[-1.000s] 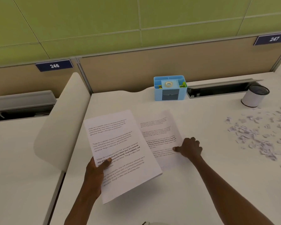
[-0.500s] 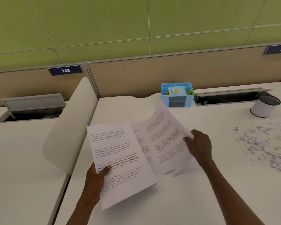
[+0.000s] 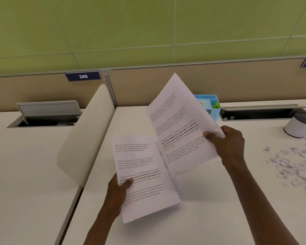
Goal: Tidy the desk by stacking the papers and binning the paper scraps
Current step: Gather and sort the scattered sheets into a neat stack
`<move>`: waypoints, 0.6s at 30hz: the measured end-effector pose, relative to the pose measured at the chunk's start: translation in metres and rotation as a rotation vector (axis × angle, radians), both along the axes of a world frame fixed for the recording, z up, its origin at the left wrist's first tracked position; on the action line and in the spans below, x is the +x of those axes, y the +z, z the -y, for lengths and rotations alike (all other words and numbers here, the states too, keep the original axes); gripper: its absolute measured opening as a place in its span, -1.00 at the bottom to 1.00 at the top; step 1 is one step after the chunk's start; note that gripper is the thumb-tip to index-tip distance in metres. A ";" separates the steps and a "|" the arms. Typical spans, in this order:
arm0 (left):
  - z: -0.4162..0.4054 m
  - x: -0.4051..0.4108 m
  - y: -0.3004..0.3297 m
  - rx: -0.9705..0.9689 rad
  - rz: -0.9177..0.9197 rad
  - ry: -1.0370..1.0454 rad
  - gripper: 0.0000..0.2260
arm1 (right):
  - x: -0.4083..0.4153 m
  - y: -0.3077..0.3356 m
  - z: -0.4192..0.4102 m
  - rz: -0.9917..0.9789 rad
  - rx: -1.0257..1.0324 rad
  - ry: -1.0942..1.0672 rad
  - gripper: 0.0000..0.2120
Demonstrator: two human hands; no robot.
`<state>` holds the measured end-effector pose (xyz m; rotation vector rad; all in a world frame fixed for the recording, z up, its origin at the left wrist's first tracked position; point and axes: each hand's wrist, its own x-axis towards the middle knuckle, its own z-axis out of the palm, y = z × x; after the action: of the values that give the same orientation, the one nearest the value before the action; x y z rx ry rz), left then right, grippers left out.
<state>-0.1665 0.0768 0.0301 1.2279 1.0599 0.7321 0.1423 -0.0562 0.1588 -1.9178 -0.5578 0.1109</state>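
My left hand (image 3: 119, 189) grips a printed sheet of paper (image 3: 143, 175) by its left edge, held above the white desk (image 3: 210, 218). My right hand (image 3: 227, 144) pinches a second printed sheet (image 3: 178, 124) at its right edge, lifted off the desk and tilted up, its lower corner overlapping behind the first sheet. A scatter of small white paper scraps (image 3: 293, 167) lies on the desk at the right. A small white bin (image 3: 299, 126) with a dark liner stands behind the scraps.
A blue desk organiser (image 3: 211, 106) with tape stands at the back, partly hidden by the raised sheet. An open cable trough (image 3: 258, 113) runs along the back edge. A curved white divider (image 3: 85, 137) separates this desk from the left one.
My right hand took hold of the sheet that lay flat on the desk and raised it up, tilting it. The left hand kept its sheet nearly in place.
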 end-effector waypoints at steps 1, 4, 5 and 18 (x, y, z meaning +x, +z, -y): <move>0.000 0.002 0.002 -0.001 0.007 -0.002 -0.72 | -0.003 0.001 -0.001 -0.078 0.046 0.014 -0.71; -0.001 0.009 0.010 -0.004 0.036 -0.016 -0.73 | -0.013 -0.002 -0.004 -0.321 0.138 0.109 -0.73; -0.001 0.012 0.013 -0.006 0.049 -0.023 -0.73 | -0.018 -0.007 -0.006 -0.390 0.150 0.132 -0.69; -0.002 0.007 0.027 0.021 0.133 -0.174 -0.71 | -0.047 -0.070 -0.011 -0.205 -0.476 0.370 -0.26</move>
<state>-0.1591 0.0788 0.0575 1.2543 0.8271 0.6817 0.0954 -0.0455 0.0891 -2.2007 -0.7924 0.7251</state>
